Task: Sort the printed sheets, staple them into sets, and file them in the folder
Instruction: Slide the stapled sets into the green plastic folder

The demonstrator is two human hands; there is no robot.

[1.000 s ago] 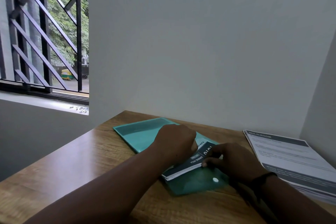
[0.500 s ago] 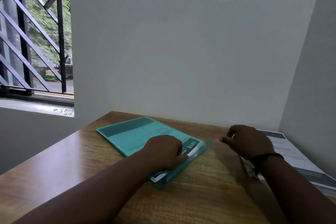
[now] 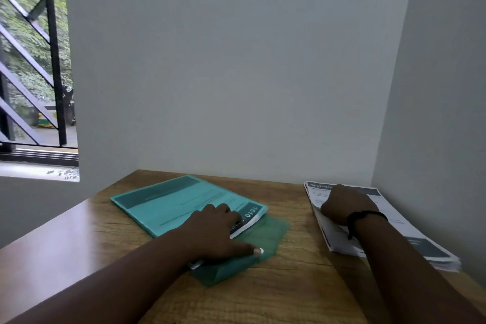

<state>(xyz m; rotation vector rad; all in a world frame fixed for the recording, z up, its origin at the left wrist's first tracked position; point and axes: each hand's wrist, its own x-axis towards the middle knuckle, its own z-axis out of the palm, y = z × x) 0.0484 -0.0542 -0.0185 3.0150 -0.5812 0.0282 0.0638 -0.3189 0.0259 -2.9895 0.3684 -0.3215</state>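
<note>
While the teal folder (image 3: pixel 168 202) lies flat on the table (image 3: pixel 289 297) left of centre, a set of printed sheets (image 3: pixel 248 218) sits inside it, dark header edge poking out of the open end, flap (image 3: pixel 252 250) folded out toward the person. Left hand (image 3: pixel 213 231) rests on top of folder and sheets, fingers fairly straight, thumb stretched onto the flap, pressing down. Loose stack of printed sheets (image 3: pixel 394 234) sits well apart to the right, near the side wall (image 3: pixel 434 113). Right hand (image 3: pixel 344 205) is on that stack's near-left part, fingers curled; cannot tell if it grips any sheet. Window (image 3: pixel 31 60) with metal grille at far left.
</note>
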